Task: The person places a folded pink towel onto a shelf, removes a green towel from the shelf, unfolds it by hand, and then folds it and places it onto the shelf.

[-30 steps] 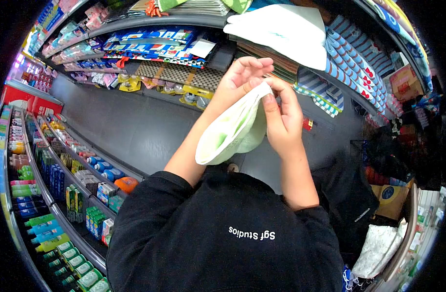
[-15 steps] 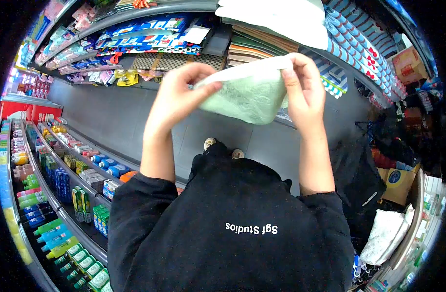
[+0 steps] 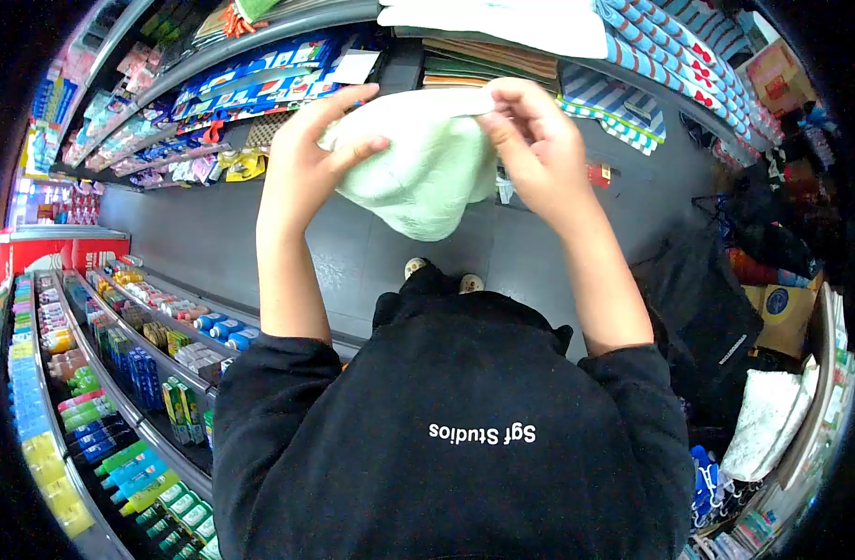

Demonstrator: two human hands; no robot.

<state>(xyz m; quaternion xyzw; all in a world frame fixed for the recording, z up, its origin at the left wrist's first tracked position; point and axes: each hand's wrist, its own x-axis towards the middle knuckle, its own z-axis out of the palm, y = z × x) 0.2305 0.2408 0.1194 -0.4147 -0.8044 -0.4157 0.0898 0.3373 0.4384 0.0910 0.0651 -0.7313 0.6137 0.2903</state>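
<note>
A pale green folded towel (image 3: pixel 418 173) hangs in front of me between my two hands, its top fold bright white in the light and its lower part sagging to a rounded point. My left hand (image 3: pixel 311 154) grips its left side, thumb on the near face and fingers behind the far edge. At the upper right corner, my right hand (image 3: pixel 539 149) pinches the cloth between thumb and bent fingers. Just beyond the towel are a stack of folded brown and green cloths (image 3: pixel 488 61) and a white towel pile (image 3: pixel 502 23) on the shelf.
Shelves of bottles and boxes (image 3: pixel 157 373) curve along my left. Ahead, a shelf holds packaged goods (image 3: pixel 259 79) and blue striped towels (image 3: pixel 660 56). A cardboard box (image 3: pixel 782 313), a black bag (image 3: pixel 698 327) and a white bundle (image 3: pixel 768 420) are on the right. Grey tiled floor (image 3: pixel 203 215) lies below.
Both hands have shifted left with the towel. The towel has gone from a flatter, squarer shape to a loose, sagging one. The shelves have shifted slightly in view.
</note>
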